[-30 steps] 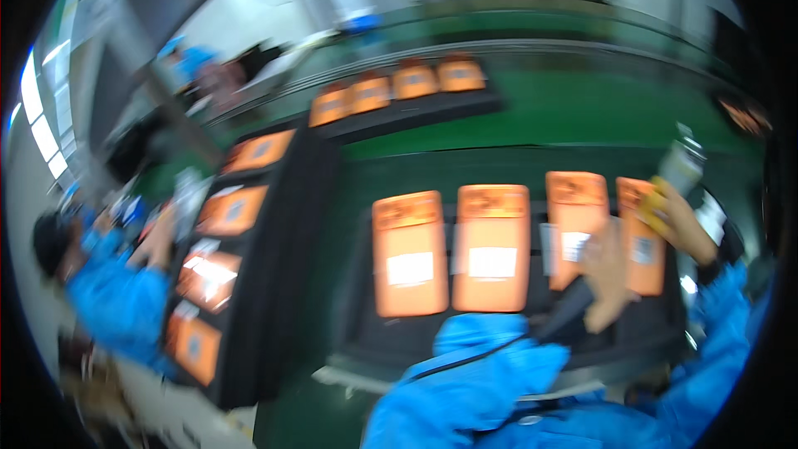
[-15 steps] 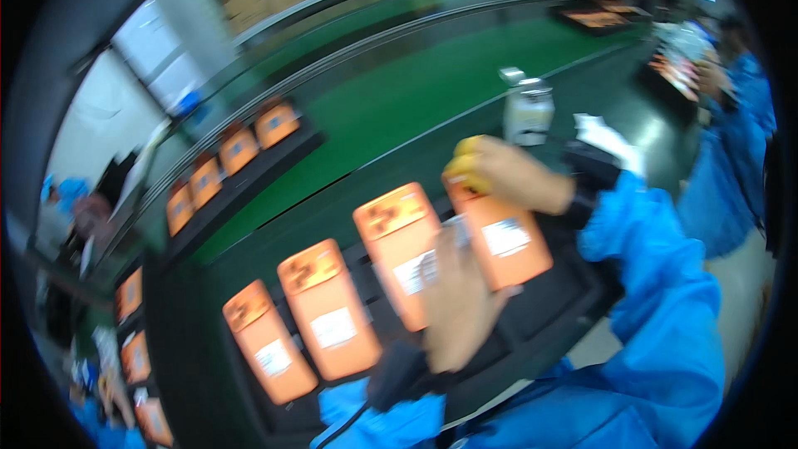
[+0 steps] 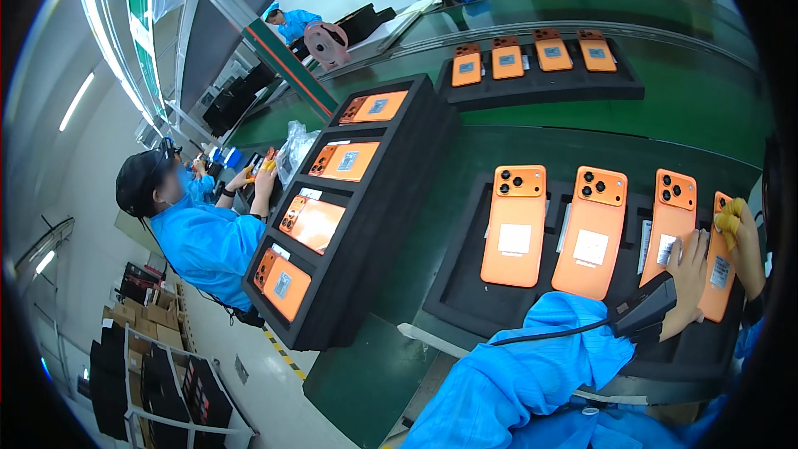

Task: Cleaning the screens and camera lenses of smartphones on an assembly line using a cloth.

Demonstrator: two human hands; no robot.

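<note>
A black foam tray (image 3: 453,283) in front of me holds a row of orange phones, camera ends away from me, white labels on their backs. My left hand (image 3: 687,287) lies flat, fingers spread, over the lower part of the third phone (image 3: 672,208) and the edge of the rightmost phone (image 3: 718,278). My right hand (image 3: 746,241), yellow covers on its fingertips, is closed at the camera end of that rightmost phone. Whatever is between its fingers is hidden. Two more phones, the leftmost (image 3: 517,208) and the second (image 3: 592,216), lie untouched. A black corded device (image 3: 644,309) sits at my left wrist.
To the left stands a stack of black foam trays (image 3: 378,199) with phones in the top one. Another phone tray (image 3: 540,91) lies on the green belt beyond. A co-worker in blue (image 3: 204,237) works at far left, near a clear plastic bag (image 3: 295,150).
My view has swung left, bringing the tray stack and co-worker into sight. My left hand stays low by the two right-hand phones; my right hand stays at the rightmost phone's camera end.
</note>
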